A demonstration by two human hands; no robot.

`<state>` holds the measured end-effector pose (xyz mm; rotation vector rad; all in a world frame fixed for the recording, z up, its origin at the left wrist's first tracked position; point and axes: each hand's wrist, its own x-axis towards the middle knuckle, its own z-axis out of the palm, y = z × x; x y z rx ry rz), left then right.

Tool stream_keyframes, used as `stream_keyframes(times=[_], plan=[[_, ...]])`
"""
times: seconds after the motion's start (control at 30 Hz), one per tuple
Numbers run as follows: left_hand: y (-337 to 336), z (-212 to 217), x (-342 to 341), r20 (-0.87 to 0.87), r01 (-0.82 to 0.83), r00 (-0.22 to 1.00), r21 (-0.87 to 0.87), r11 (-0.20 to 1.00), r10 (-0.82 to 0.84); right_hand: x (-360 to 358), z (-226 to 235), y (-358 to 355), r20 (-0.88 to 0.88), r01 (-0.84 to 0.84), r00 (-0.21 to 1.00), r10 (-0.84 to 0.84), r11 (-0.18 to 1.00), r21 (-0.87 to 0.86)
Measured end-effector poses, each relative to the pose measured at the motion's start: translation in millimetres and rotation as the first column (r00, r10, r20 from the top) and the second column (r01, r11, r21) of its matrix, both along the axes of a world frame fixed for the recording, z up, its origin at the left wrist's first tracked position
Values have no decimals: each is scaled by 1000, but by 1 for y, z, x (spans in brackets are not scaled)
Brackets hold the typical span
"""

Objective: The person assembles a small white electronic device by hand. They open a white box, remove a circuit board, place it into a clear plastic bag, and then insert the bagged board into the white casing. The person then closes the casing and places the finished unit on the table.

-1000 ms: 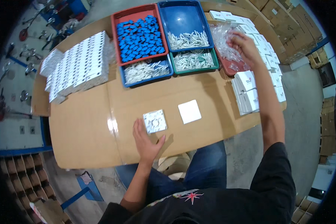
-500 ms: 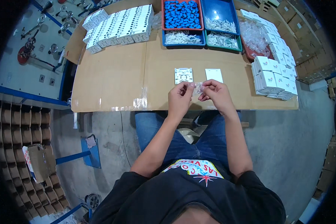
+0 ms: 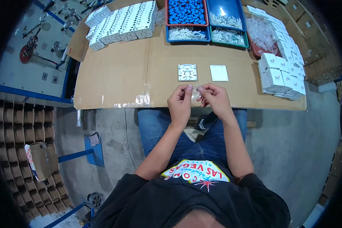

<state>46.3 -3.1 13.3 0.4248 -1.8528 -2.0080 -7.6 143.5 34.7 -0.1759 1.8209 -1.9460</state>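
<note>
Between my hands, just above the table's near edge, is a small clear plastic bag [image 3: 195,94]. My left hand [image 3: 180,102] pinches one side of it between thumb and fingers. The other side is pinched by my right hand [image 3: 216,99]; what is inside the bag is too small to make out. Beyond the left hand lies a square white switch-like frame [image 3: 187,72], its inner structure showing. A flat, plain white square plate [image 3: 219,73] lies to its right, apart from it.
The cardboard-covered table [image 3: 114,79] carries rows of white boxed units [image 3: 127,24] at far left. A red tray of blue parts [image 3: 187,12] stands at the back, beside trays of white pieces [image 3: 227,37]. Clear bags [image 3: 261,34] and stacked white units [image 3: 279,78] occupy the right.
Both hands have shifted slightly left and closer together, covering more of the plastic bag. The view has tilted slightly; the frame and the plate stay on the table.
</note>
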Motion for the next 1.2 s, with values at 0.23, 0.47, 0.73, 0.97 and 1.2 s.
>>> stream_keyframes(times=[0.23,0.47,0.73,0.97,1.2], plan=[[9,0,-2,27,-22,999,88,996,20,-5,-5,7,-48,43,998,-44,999,-13],[17,0,-7,28,71,997,169,983,-77,-8,-9,9,-65,161,984,-165,985,-58],[23,0,-4,73,128,988,82,988,-134,-11,-10,24,-123,222,967,-223,975,-21],[20,6,-2,37,94,994,146,985,-101,-8,6,28,-426,485,806,-412,871,76],[24,12,-2,27,68,997,162,984,-73,13,30,19,-748,302,658,-80,939,166]])
